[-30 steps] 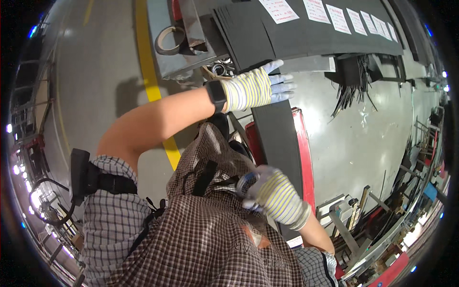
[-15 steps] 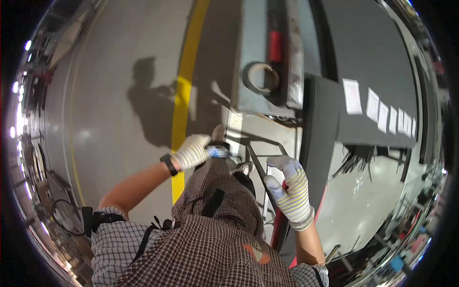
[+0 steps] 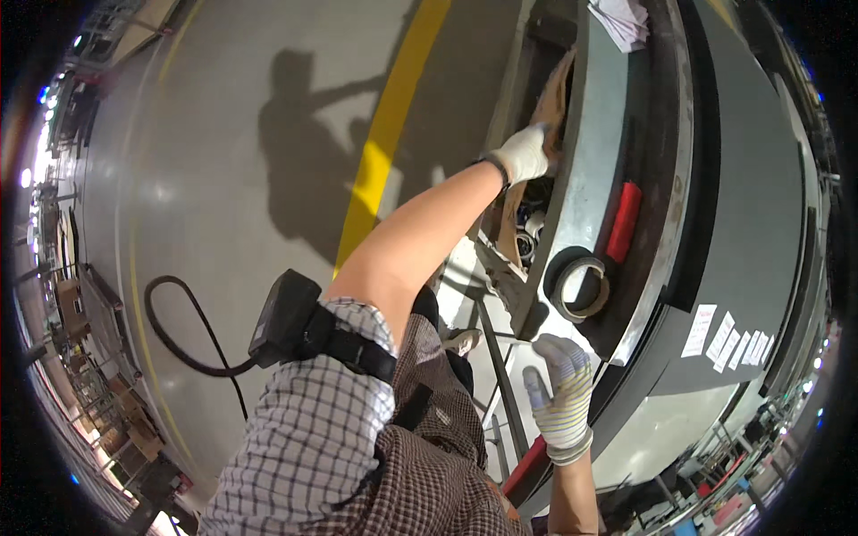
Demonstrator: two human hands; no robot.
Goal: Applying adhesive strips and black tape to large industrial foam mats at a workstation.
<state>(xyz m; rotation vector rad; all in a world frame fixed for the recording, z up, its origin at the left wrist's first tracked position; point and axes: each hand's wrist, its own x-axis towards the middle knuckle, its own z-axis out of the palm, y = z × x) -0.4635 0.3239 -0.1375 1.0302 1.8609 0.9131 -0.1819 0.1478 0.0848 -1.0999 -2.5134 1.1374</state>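
My left hand [image 3: 524,154], in a white work glove, reaches out to the far edge of an open compartment under the bench top. It is at a brown cardboard piece [image 3: 556,89] there, and its fingers are mostly hidden. Several round, ring-like items [image 3: 531,234] lie in the compartment, nearer to me. By the near corner of the bench, my right hand [image 3: 565,393], in a striped glove, has thumb and fingers apart and nothing between them. A roll of tape [image 3: 601,295] rests on the bench just beyond it, beside a red cylindrical object [image 3: 624,221].
The metal bench top [image 3: 594,134] runs away from me, with crumpled white papers [image 3: 620,20] at its far end. To the right stands a dark grey panel [image 3: 751,205] with white labels [image 3: 700,330]. A yellow line [image 3: 393,121] crosses the floor on the left.
My left hand has moved from in front of my body, forward and right, into the bench compartment. My view has turned and the bench is closer. The right hand stays apart-fingered by the bench.
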